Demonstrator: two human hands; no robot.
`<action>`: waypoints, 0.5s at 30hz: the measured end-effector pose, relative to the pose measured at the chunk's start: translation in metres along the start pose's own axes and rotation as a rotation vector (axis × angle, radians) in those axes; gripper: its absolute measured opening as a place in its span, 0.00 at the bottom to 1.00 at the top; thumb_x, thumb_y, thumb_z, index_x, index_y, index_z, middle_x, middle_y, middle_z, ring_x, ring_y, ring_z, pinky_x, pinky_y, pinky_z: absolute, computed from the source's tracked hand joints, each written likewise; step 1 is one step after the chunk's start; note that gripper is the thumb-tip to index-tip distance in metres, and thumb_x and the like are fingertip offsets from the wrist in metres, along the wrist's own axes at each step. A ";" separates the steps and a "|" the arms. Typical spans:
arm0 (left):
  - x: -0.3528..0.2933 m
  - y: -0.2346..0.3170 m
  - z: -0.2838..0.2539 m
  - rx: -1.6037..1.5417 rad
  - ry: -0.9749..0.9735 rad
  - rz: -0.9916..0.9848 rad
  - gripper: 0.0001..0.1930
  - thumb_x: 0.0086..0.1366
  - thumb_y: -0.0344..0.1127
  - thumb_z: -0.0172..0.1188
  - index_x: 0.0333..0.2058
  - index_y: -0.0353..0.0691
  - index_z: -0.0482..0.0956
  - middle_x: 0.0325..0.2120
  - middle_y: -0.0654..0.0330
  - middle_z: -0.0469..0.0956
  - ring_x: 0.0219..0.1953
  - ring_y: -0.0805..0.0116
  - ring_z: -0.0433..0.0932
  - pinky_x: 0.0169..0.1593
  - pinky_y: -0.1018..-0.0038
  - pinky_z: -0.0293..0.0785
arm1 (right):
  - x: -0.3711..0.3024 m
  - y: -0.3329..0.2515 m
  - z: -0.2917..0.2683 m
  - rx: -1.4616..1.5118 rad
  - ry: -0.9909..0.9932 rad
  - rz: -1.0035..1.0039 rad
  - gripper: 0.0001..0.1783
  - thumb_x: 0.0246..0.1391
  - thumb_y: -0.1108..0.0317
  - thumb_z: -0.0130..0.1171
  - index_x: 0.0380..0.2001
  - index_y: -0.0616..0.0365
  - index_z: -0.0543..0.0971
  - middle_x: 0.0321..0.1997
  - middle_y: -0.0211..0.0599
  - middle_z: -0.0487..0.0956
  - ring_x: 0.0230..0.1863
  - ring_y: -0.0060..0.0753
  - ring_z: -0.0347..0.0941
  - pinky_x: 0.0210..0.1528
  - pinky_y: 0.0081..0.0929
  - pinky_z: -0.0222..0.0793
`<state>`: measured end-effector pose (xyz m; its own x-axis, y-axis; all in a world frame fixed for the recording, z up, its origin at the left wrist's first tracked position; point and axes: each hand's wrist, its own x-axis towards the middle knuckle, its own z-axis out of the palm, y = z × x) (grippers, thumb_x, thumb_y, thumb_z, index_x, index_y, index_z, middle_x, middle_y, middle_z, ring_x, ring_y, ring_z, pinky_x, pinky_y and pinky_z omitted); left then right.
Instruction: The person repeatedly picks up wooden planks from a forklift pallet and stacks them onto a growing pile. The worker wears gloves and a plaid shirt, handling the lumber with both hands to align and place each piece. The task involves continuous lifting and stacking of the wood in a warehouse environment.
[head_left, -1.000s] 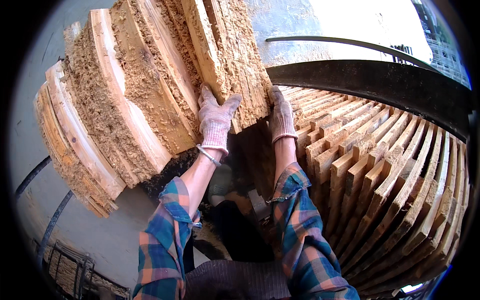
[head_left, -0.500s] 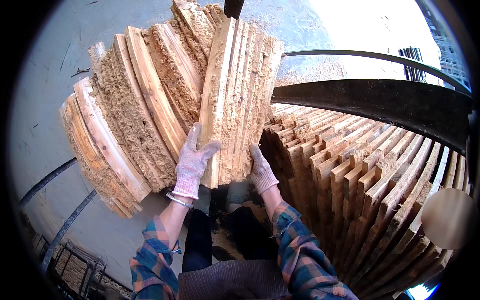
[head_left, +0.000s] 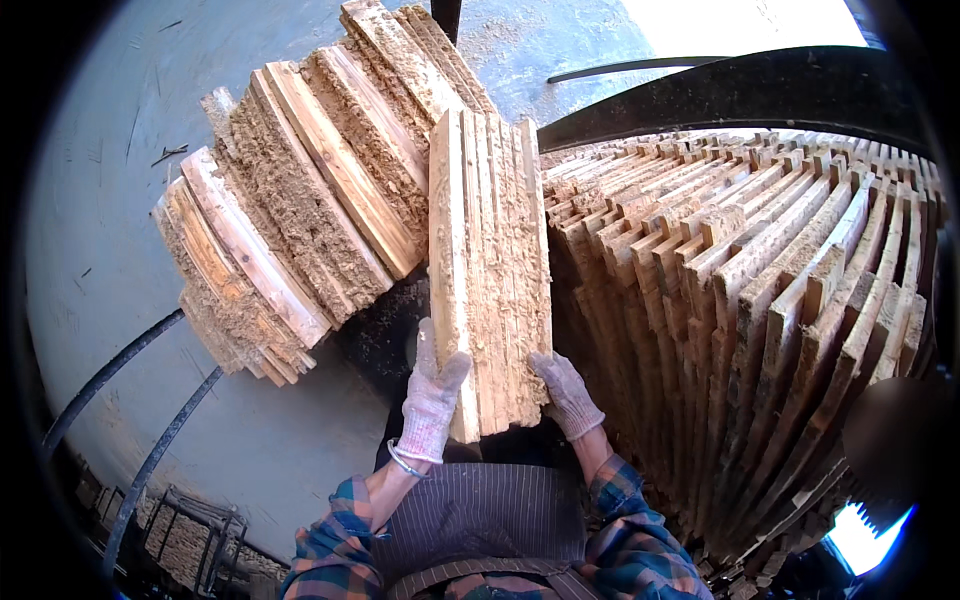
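Squeezing evenly suits the bundle of boards (head_left: 492,270), held at its near end between the left hand (head_left: 435,395) and right hand (head_left: 568,395), both half-curled; far-end support is hard to judge. A sawdust-caked stack (head_left: 335,160) crowds its left, a tall board pile (head_left: 735,270) its right, a dark beam (head_left: 740,95) beyond.

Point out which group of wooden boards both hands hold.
The narrow middle bundle, clasped between the left hand and right hand; neither touches the left-side pile or right-side stack.
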<state>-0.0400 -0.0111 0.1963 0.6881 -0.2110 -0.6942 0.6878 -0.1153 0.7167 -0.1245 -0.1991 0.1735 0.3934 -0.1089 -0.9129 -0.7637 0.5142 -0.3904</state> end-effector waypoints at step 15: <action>-0.124 -0.208 0.010 -0.091 -0.001 -0.732 0.26 0.64 0.49 0.58 0.53 0.35 0.70 0.42 0.56 0.76 0.40 0.65 0.77 0.42 0.68 0.76 | -0.116 0.197 -0.078 0.620 0.033 0.347 0.48 0.54 0.34 0.53 0.64 0.63 0.60 0.62 0.43 0.68 0.60 0.39 0.68 0.62 0.35 0.65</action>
<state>-0.2705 0.0292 0.1337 0.0453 -0.1119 -0.9927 0.9874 -0.1460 0.0615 -0.3608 -0.1519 0.1933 0.1570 0.1280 -0.9793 -0.4059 0.9123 0.0542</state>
